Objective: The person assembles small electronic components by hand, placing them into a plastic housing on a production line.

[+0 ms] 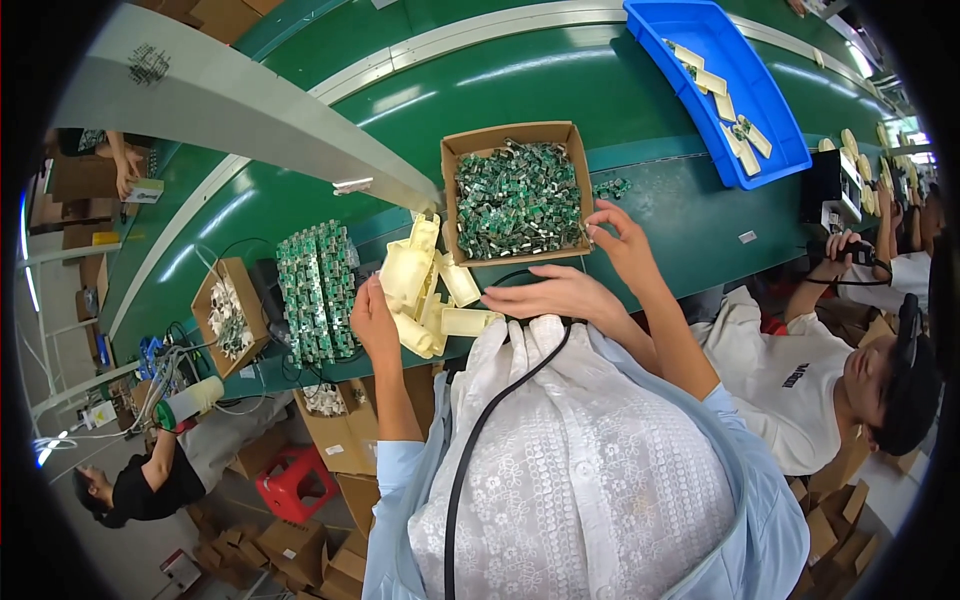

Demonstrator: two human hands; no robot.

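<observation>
My left hand is closed on the left edge of pale yellow plastic casings, heaped at the bench's near edge. Most of its fingers are hidden. At the right rim of an open cardboard box is my right hand, thumb and forefinger curved but apart, with nothing visible between them. Small green circuit boards fill that box. A third hand, fingers stretched toward the casings, comes from under my right forearm; its owner's arm is partly hidden.
Sheets of green circuit boards lie left of the casings, beside a smaller cardboard box of small parts. A blue tray with several casings stands far right. A grey post slants across the bench. A co-worker sits close on my right.
</observation>
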